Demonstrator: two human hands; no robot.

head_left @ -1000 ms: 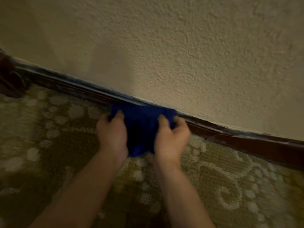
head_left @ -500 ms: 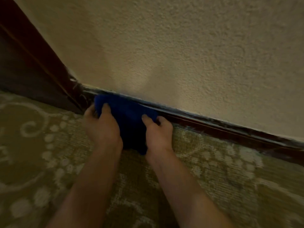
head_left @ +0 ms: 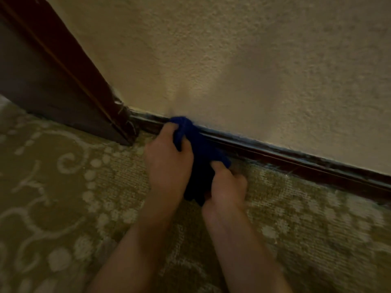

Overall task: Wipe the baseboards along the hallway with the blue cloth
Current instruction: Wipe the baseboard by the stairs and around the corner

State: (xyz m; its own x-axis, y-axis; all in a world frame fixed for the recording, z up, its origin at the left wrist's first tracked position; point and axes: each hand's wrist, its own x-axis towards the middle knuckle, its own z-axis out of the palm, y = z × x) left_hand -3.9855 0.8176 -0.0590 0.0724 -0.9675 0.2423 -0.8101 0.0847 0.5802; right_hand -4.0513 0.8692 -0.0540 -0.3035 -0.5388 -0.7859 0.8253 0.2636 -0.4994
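Baseboard (head_left: pixel 296 163), dark wood, runs along the foot of a textured beige wall (head_left: pixel 254 70) above patterned carpet (head_left: pixel 63 187), meeting a dark door frame (head_left: pixel 69 66) at left. Blue cloth (head_left: pixel 201 144) presses against it, bunched in the grip of left hand (head_left: pixel 169 163) and right hand (head_left: pixel 226 187).

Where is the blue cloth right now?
In the head view, the blue cloth is near the middle, gripped by the left hand and right hand, pressed against the dark baseboard just right of the door frame.
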